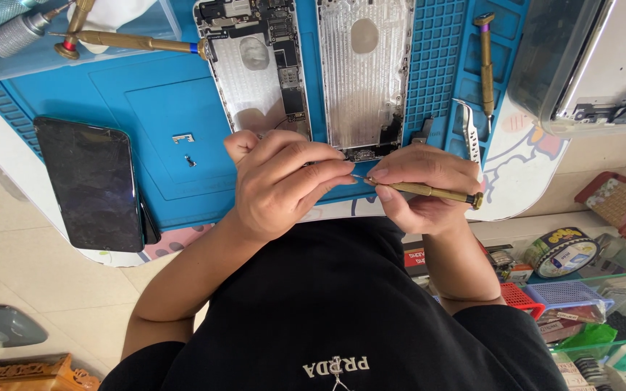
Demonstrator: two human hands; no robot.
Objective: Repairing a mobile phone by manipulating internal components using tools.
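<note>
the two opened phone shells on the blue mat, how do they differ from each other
The left phone shell has circuit boards and parts along its top and right side; the right phone shell is mostly bare ribbed metal. The left shell lies slightly tilted, while the right shell lies straighter. The right shell's bottom edge is where the left hand and the right hand, holding a brass screwdriver, meet. Both are silver, lie open side up and rest on the blue mat.

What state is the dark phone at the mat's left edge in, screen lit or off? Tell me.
Off. The dark phone lies flat on the blue mat, its glass black all over, showing only faint reflections.
</note>
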